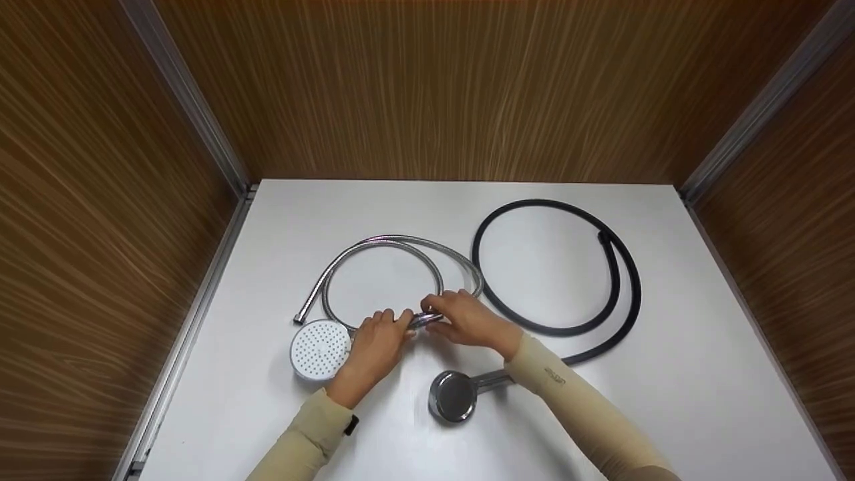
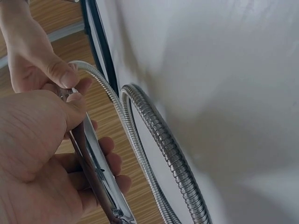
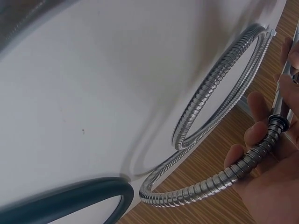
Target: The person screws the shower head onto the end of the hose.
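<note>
A shower head with a round white spray face [image 1: 319, 351] lies to the left, its chrome handle [image 2: 96, 158] gripped by my left hand [image 1: 382, 344]. At the handle's end my right hand [image 1: 471, 321] holds the end fitting [image 3: 278, 122] of a ribbed silver shower hose [image 1: 394, 238] between thumb and fingers. Hose and handle meet there in the right wrist view; fingers partly cover the joint, so how tightly it is screwed cannot be told. The hose loops on the table behind both hands, and its other end [image 1: 298, 319] lies near the white spray face.
On the right a thick black hose [image 1: 548, 202] lies coiled. It runs under my right forearm towards a dark-faced chrome shower head [image 1: 454, 399] near the front. Wood-patterned panels [image 1: 427, 87] border the white table [image 1: 701, 374] at the back and sides.
</note>
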A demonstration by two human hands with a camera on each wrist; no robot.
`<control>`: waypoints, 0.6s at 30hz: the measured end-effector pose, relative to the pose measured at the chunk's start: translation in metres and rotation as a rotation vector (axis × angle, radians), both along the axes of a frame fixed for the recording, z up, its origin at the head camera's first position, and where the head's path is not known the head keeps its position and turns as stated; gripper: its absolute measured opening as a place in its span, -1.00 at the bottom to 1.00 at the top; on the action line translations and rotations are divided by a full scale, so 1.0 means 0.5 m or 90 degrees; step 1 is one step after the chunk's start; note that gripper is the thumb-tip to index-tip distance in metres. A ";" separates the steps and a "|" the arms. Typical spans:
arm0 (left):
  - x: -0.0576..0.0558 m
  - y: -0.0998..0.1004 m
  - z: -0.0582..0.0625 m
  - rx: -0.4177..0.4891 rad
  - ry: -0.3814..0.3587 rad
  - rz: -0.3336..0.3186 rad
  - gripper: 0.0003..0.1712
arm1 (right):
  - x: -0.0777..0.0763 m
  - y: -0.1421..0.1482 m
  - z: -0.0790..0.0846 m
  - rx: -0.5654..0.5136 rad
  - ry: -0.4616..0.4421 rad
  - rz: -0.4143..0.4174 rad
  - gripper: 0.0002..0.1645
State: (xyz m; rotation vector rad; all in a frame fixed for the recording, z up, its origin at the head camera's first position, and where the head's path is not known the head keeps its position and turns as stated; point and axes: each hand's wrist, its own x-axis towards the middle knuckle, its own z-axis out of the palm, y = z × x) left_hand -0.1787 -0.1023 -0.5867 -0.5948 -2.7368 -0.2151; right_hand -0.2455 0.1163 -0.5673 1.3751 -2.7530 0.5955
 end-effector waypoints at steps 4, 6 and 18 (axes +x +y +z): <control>0.001 -0.001 0.000 0.008 -0.008 0.000 -0.65 | -0.001 0.000 0.000 0.001 0.002 0.013 -0.69; 0.002 -0.001 -0.001 0.010 -0.008 -0.001 -0.64 | -0.001 0.000 0.001 -0.001 0.005 0.019 -0.70; 0.001 0.000 -0.001 -0.004 0.012 0.002 -0.65 | 0.001 -0.002 0.003 -0.007 -0.020 -0.007 -0.56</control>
